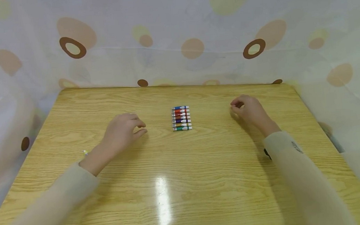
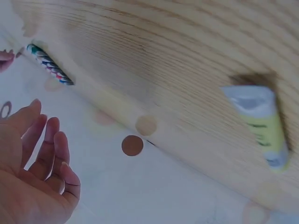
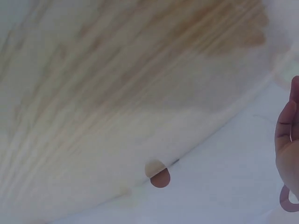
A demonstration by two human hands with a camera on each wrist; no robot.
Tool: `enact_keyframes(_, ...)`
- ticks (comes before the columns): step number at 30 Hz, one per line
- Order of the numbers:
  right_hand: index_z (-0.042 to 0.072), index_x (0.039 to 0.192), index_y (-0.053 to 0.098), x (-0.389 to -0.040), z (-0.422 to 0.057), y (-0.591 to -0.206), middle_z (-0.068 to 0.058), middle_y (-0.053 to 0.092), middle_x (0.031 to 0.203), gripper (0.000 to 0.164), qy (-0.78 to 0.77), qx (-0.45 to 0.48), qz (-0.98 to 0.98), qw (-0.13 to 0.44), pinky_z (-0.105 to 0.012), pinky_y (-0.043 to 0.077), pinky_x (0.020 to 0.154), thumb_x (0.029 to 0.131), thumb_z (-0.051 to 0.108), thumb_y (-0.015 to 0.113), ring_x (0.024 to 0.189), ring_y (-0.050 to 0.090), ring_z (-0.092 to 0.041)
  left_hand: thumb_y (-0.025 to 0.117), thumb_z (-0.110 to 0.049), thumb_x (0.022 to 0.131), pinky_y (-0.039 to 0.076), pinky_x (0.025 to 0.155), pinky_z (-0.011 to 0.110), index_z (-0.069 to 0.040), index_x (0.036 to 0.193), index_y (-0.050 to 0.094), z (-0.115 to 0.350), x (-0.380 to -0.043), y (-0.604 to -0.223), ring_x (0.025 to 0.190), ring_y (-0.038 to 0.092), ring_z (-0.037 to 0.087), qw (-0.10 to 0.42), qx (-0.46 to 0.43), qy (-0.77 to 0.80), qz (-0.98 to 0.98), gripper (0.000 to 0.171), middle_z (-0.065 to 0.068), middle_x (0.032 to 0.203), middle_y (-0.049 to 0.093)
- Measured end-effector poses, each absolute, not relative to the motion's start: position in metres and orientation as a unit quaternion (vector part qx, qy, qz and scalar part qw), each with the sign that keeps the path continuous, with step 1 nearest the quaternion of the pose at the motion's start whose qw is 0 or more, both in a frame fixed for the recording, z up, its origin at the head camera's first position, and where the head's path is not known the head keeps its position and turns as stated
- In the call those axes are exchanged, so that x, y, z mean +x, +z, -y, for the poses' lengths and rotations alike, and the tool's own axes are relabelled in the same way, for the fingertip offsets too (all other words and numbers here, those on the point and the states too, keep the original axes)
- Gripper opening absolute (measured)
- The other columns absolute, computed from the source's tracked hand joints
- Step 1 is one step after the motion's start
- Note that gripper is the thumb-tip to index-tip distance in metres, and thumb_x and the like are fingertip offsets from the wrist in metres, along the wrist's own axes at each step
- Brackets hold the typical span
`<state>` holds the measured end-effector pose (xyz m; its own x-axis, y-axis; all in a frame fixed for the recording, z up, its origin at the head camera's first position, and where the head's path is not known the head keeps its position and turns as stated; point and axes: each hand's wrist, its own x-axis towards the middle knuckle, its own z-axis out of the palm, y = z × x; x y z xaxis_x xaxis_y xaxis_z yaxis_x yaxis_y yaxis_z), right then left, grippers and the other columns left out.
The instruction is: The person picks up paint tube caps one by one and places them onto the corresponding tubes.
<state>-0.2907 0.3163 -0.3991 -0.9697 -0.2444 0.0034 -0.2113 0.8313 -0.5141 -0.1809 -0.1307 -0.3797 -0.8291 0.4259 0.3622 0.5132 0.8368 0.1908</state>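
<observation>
A column of several small paint tubes (image 1: 181, 118), in blue, red, brown, purple, ochre and green, lies side by side on the wooden table (image 1: 203, 180). To their left hovers my left hand (image 1: 122, 132), fingers loosely bent, thumb apart, nothing between them. On the other side, farther off, is my right hand (image 1: 249, 109), its fingers loosely curled and thumb near the index finger; no object shows in it. A single tube with a yellow label (image 2: 264, 128) lies apart in the left wrist view; in the head view the left forearm mostly hides it.
A white curtain (image 1: 161, 30) with brown and beige circles hangs around the table's back and sides. Something small and black (image 1: 267, 154) peeks out beside the right sleeve. Light glares off the tabletop toward the front.
</observation>
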Motion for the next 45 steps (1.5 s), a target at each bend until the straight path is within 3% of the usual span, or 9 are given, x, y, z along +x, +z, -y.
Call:
enact_keyframes(12, 0.001, 0.124, 0.070, -0.275, -0.311, -0.382, -0.018, 0.074, 0.116, 0.028, -0.260, -0.153, -0.953, -0.015, -0.051, 0.055, 0.090, 0.105, 0.019, 0.058, 0.103, 0.068, -0.032, 0.085, -0.018, 0.084, 0.054, 0.059, 0.038, -0.008, 0.092, 0.081, 0.202, -0.147, -0.383, 0.071, 0.068, 0.023, 0.170, -0.176, -0.142, 0.959, 0.014, 0.005, 0.083, 0.076)
enact_keyframes(17, -0.001, 0.119, 0.072, -0.271, -0.309, -0.382, -0.018, 0.075, 0.110, 0.025, -0.252, -0.199, -0.945, -0.064, -0.045, 0.055, 0.084, 0.104, 0.014, 0.060, 0.096, 0.070, -0.030, 0.083, -0.022, 0.086, 0.055, 0.060, 0.039, -0.007, 0.097, 0.081, 0.223, -0.136, -0.388, 0.074, 0.069, 0.025, 0.124, -0.140, -0.140, 0.972, 0.019, 0.008, 0.090, 0.077)
enact_keyframes(26, 0.002, 0.120, 0.073, -0.261, -0.306, -0.381, -0.013, 0.076, 0.105, 0.023, -0.252, -0.206, -0.941, -0.088, -0.019, 0.051, 0.074, 0.102, 0.014, 0.064, 0.089, 0.069, -0.026, 0.078, -0.032, 0.091, 0.052, 0.057, 0.037, -0.003, 0.107, 0.079, 0.248, -0.125, -0.396, 0.074, 0.069, 0.026, 0.040, -0.073, -0.134, 0.987, 0.033, 0.014, 0.094, 0.075)
enact_keyframes(33, 0.004, 0.116, 0.073, -0.254, -0.306, -0.380, -0.012, 0.077, 0.100, 0.021, -0.263, -0.183, -0.943, -0.089, -0.018, 0.047, 0.068, 0.100, 0.016, 0.068, 0.087, 0.068, -0.025, 0.082, -0.042, 0.085, 0.052, 0.056, 0.039, -0.003, 0.105, 0.078, 0.256, -0.122, -0.401, 0.070, 0.068, 0.025, 0.039, -0.052, -0.123, 0.990, 0.044, 0.014, 0.090, 0.075)
enact_keyframes(40, 0.004, 0.113, 0.073, -0.250, -0.307, -0.381, -0.011, 0.076, 0.098, 0.019, -0.258, -0.200, -0.940, -0.101, -0.015, 0.048, 0.069, 0.100, 0.016, 0.068, 0.086, 0.067, -0.024, 0.078, -0.053, 0.086, 0.048, 0.051, 0.034, 0.007, 0.111, 0.071, 0.260, -0.119, -0.397, 0.066, 0.066, 0.023, -0.031, -0.006, -0.136, 0.990, 0.065, 0.018, 0.091, 0.075)
enact_keyframes(45, 0.004, 0.114, 0.073, -0.248, -0.304, -0.379, -0.011, 0.076, 0.098, 0.019, -0.255, -0.207, -0.939, -0.101, -0.017, 0.048, 0.068, 0.100, 0.016, 0.068, 0.085, 0.067, -0.024, 0.076, -0.050, 0.089, 0.051, 0.058, 0.037, -0.002, 0.102, 0.076, 0.261, -0.117, -0.399, 0.073, 0.069, 0.024, -0.054, -0.001, -0.165, 0.985, 0.050, 0.009, 0.089, 0.078)
